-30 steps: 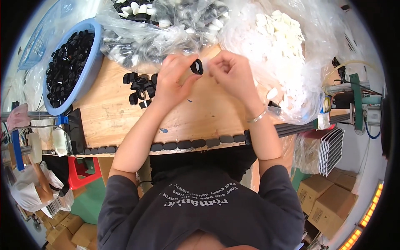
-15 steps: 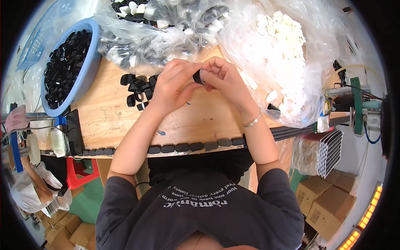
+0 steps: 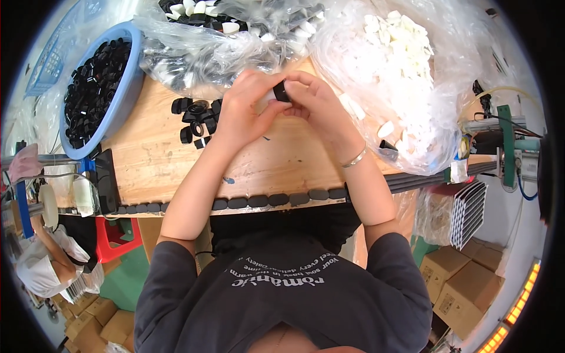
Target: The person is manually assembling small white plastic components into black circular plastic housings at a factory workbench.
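Observation:
Both my hands meet above the wooden table (image 3: 276,165), closed around one small black part (image 3: 281,92). My left hand (image 3: 246,106) pinches it from the left, where a little of something whitish shows by the thumb. My right hand (image 3: 315,103), with a bracelet on its wrist, grips the right side with thumb and fingers. Fingers cover much of the part, so its full shape is hidden. Left of my left hand lie several loose black ring-like parts (image 3: 197,112) in a small cluster.
A blue basin (image 3: 133,82) full of black parts stands at the left. Clear plastic bags hold black and white pieces (image 3: 229,27) at the back and white pieces (image 3: 406,53) at the right. Dark oval pads (image 3: 257,201) line the table's near edge.
The black part has turned between my fingers: its whitish portion showed at the right before, and now whitish shows at the left. Both hands shifted slightly.

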`<state>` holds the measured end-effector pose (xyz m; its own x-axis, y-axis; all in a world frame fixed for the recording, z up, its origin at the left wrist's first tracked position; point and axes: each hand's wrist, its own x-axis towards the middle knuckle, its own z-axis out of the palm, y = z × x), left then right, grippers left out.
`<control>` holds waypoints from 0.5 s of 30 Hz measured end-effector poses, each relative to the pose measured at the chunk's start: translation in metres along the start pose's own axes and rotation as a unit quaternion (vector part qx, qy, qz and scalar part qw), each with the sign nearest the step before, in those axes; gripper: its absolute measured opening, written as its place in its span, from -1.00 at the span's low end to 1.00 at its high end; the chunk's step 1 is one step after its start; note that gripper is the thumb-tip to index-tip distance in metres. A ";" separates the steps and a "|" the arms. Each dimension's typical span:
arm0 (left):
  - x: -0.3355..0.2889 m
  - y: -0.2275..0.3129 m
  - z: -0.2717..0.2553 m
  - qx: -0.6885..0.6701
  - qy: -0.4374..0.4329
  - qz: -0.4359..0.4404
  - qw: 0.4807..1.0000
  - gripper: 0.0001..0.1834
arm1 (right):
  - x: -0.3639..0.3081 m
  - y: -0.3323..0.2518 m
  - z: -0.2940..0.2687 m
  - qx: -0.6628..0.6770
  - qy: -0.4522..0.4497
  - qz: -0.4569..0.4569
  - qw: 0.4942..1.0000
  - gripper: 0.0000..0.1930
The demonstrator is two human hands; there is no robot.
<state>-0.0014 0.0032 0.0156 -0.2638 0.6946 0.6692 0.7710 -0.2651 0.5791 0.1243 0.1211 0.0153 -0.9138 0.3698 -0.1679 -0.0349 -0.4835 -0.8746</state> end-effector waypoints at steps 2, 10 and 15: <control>-0.002 -0.004 -0.001 0.020 -0.009 0.005 1.000 -0.46 | 0.001 -0.004 0.003 -0.139 0.036 -0.063 0.988 -0.67; -0.006 -0.007 -0.026 -0.141 -0.005 -0.162 0.977 -0.64 | -0.001 -0.018 0.003 -0.189 0.015 -0.122 0.974 -0.74; -0.003 -0.003 -0.035 -0.295 -0.063 -0.329 0.895 -0.81 | 0.000 -0.022 0.017 -0.183 0.006 -0.148 0.972 -0.75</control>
<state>-0.0230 -0.0214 0.0279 -0.4527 0.8898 0.0578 0.0235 -0.0529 0.9983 0.1185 0.1181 0.0422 -0.8806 0.4601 0.1130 -0.1475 -0.0395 -0.9883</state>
